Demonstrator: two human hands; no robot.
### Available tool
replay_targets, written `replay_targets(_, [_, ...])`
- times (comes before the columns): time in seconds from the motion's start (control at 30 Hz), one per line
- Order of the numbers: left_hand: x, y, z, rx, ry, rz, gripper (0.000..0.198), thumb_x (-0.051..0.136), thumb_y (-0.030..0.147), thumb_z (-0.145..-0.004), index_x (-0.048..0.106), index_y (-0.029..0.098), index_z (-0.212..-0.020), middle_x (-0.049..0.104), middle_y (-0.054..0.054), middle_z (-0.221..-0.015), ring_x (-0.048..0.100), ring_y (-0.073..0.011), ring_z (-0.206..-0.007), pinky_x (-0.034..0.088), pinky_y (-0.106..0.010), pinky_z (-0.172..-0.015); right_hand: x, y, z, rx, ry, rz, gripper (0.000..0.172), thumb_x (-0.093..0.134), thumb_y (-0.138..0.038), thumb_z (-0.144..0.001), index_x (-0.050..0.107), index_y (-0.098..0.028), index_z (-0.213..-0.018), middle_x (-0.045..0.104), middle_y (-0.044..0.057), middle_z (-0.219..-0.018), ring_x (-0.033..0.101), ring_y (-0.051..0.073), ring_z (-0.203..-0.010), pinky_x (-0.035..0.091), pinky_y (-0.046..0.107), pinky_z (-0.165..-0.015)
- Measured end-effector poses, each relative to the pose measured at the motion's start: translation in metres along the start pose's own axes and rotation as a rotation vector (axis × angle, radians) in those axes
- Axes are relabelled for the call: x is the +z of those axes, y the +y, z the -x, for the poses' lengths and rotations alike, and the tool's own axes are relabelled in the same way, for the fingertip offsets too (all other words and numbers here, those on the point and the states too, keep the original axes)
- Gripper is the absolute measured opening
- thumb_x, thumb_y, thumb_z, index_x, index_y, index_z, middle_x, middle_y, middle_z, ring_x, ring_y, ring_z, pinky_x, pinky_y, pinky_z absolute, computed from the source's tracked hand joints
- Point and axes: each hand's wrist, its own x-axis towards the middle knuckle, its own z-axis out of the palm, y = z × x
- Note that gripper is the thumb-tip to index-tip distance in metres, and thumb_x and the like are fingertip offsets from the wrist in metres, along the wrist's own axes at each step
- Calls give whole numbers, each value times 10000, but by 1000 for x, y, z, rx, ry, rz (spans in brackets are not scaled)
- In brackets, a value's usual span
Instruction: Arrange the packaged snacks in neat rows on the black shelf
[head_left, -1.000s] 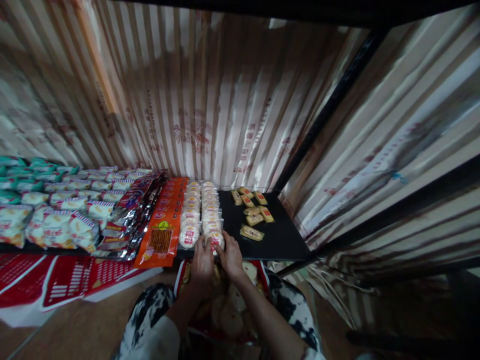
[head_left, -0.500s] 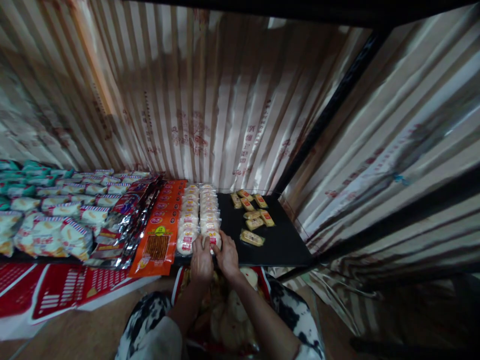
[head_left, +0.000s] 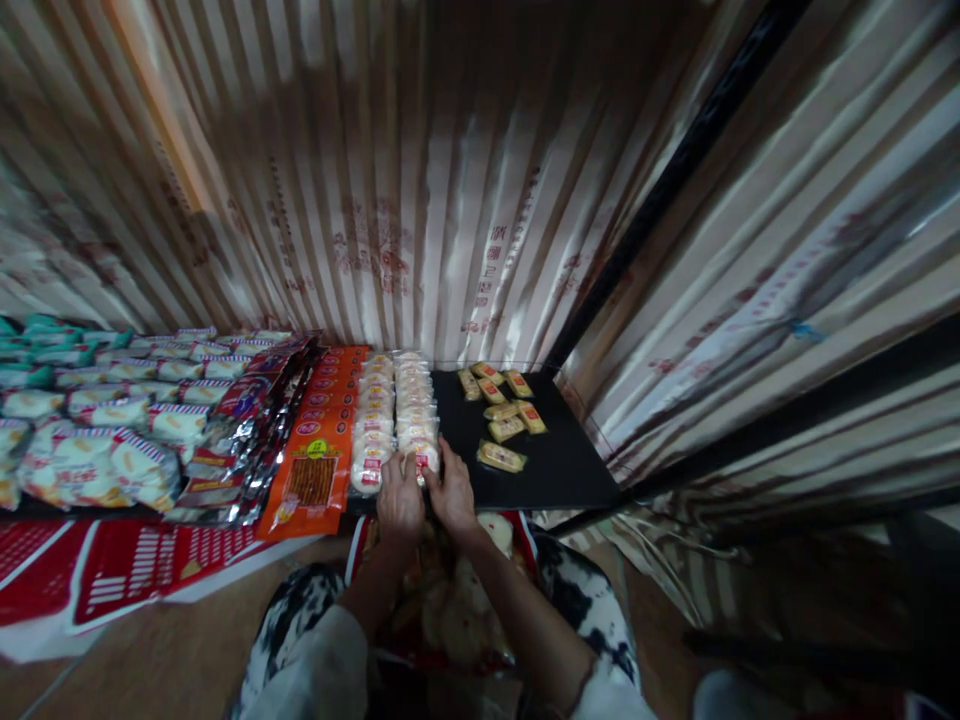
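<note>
Two rows of round white crackers in clear wrappers stand on a black shelf [head_left: 555,465]; the left row [head_left: 375,420] reaches toward the back beside the right row [head_left: 416,400]. At the near end of the right row, my left hand [head_left: 401,500] and my right hand [head_left: 452,490] close on the front wrapped cracker [head_left: 426,462] from its two sides. Its red label shows between the fingers, which partly cover it. Beneath my forearms, between my knees, sits a red-rimmed box [head_left: 527,550] with more wrapped snacks, partly hidden by my arms.
Orange snack bags [head_left: 315,450] lie left of the crackers, then dark shiny bags [head_left: 232,450] and many white packets [head_left: 112,465]. Several small yellow packets [head_left: 501,457] lie on the shelf's right. Behind hangs a pleated sheet [head_left: 420,200]; a black post [head_left: 637,240] slants at the right.
The view has tilted slightly, so the shelf sits a little higher. Both hands remain at the front cracker of the right row, with little visible movement against it.
</note>
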Motion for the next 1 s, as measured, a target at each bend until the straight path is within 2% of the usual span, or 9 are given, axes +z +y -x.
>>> replay_targets(0.13, [-3, -4, 11, 54, 21, -2, 447, 359, 153, -846, 473, 77, -1271, 478, -199, -1231, 424, -300, -1137, 371, -425, -968, -8, 7, 29, -54, 70, -54, 439, 403, -278, -853, 479, -145, -1265, 527, 122, -1258, 457, 227, -1159, 375, 374, -976])
replay_targets(0.27, [-1, -4, 36, 168, 30, 109, 429, 330, 132, -846, 506, 103, -1236, 510, -168, -1208, 436, -265, -1137, 369, -399, -979, -23, 28, 74, -36, 118, -43, 313, 370, -230, -855, 584, -151, -1068, 607, 115, -1090, 517, 206, -1056, 397, 357, -952])
replay_targets(0.33, [1, 0, 53, 259, -67, 165, 394, 335, 133, -843, 554, 132, -1171, 554, -140, -1145, 471, -240, -1090, 391, -378, -959, -30, 44, 94, 12, 84, 5, 280, 357, -225, -858, 609, -171, -967, 633, 96, -982, 547, 201, -980, 410, 343, -927])
replay_targets(0.43, [5, 9, 79, 298, -331, 161, 336, 366, 122, -819, 610, 156, -1046, 585, -109, -1091, 506, -214, -1033, 426, -351, -913, -39, 70, 110, 182, 15, 151, 283, 375, -216, -843, 616, -168, -981, 633, 100, -989, 552, 218, -983, 408, 338, -919])
replay_targets(0.53, [11, 19, 99, 201, -557, 115, 334, 381, 96, -795, 617, 156, -1023, 580, -97, -1141, 505, -202, -1082, 416, -336, -939, -47, 90, 106, 391, -82, 264, 367, 400, -155, -808, 577, -114, -1126, 611, 133, -1117, 530, 223, -1083, 376, 301, -953])
replay_targets(0.63, [16, 25, 112, 165, -688, 117, 393, 375, 66, -773, 607, 140, -1081, 540, -108, -1242, 484, -206, -1155, 384, -325, -993, -52, 100, 92, 532, -168, 290, 415, 388, -135, -812, 530, -92, -1200, 602, 146, -1174, 541, 207, -1105, 366, 262, -949])
replay_targets(0.8, [22, 28, 115, 138, -748, 145, 467, 367, 19, -716, 605, 149, -1097, 515, -104, -1276, 506, -193, -1149, 391, -312, -1000, -55, 106, 73, 632, -256, 276, 395, 390, -209, -848, 501, -118, -1216, 651, 135, -1100, 602, 205, -1032, 414, 258, -856])
replay_targets(1.0, [35, 32, 110, 102, -729, 143, 429, 360, 38, -740, 613, 123, -1076, 474, -141, -1321, 484, -217, -1187, 398, -347, -995, -48, 117, 68, 686, -225, 266, 442, 511, -249, -796, 494, -101, -1211, 646, 191, -1070, 621, 251, -995, 442, 297, -786])
